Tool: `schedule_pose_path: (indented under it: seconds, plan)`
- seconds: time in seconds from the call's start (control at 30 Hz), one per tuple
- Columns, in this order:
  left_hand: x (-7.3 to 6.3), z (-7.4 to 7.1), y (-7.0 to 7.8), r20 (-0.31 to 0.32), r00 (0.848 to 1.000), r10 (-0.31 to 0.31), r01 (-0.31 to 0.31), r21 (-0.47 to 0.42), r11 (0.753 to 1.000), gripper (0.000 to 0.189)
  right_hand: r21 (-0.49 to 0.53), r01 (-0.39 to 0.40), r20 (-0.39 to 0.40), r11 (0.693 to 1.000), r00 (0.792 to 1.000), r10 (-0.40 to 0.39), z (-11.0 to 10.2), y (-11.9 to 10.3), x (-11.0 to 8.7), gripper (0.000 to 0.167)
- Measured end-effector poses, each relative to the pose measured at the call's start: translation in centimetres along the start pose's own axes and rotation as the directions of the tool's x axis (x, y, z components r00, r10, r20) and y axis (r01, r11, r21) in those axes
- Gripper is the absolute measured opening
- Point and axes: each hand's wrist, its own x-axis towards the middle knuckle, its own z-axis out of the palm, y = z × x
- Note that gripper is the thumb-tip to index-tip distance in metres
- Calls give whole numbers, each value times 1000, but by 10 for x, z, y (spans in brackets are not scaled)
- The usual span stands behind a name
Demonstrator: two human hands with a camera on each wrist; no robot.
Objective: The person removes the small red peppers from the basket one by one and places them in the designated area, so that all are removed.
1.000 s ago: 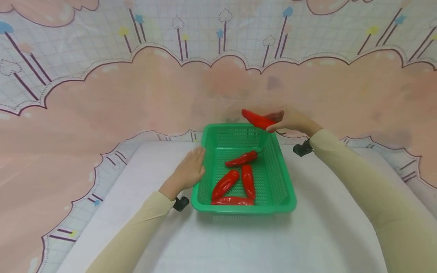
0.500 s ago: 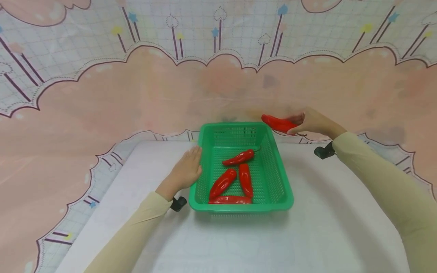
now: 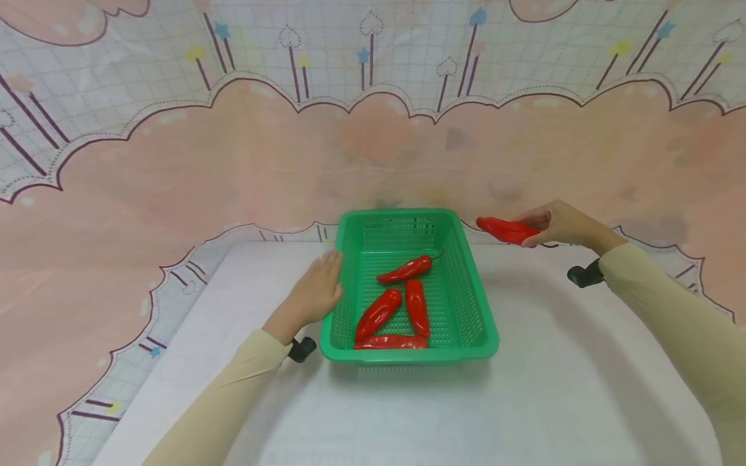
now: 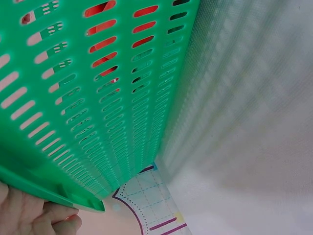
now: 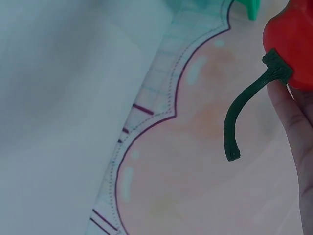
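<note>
Red pepper is held in the air beside the green basket

A red pepper (image 3: pixel 504 230) is held by the right hand (image 3: pixel 556 223), to the right of a green basket (image 3: pixel 408 355) and apart from it, near the far edge of the table (image 3: pixel 408 414). It is gripped near its stem end between thumb and fingers, and its tip is pointed to the left. In the right wrist view, a curved, dark green stem (image 5: pixel 237 110) is left hanging free. The left rim of the basket is touched by the left hand (image 3: pixel 317 285), which is laid there with fingers extended; how much pressure is applied cannot be told.

The pepper can be judged light and rather firm, with a glossy skin that may be a little slippery. It is best taken around the thick body near the stem end, as is done here; the thin stem is probably the most fragile part and should not be used for lifting. Four other red peppers (image 3: pixel 379 315) are contained in the basket.

The table is white and flat, and shadows are thrown on it by the arms. Behind it, a pink and white backdrop (image 3: pixel 250 149) is seen, printed with cloud edges, hearts and stars. Beige sleeves (image 3: pixel 664 304) are worn.
</note>
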Motion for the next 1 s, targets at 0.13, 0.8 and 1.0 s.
schedule_pose_path:
  seconds: [0.13,0.8,1.0]
  plan:
    - [0,1,-1,3,1000,4,-4,1,1000,61,-6,-17,-4,1000,1000,17,1,12,-6,63]
    - [0,2,-1,-13,1000,19,-19,6,1000,61,40,-152,32,988,988,151,27,69,-16,71]
    - [0,2,-1,-12,1000,22,-22,7,1000,60,49,-151,56,987,987,148,36,76,-14,63]
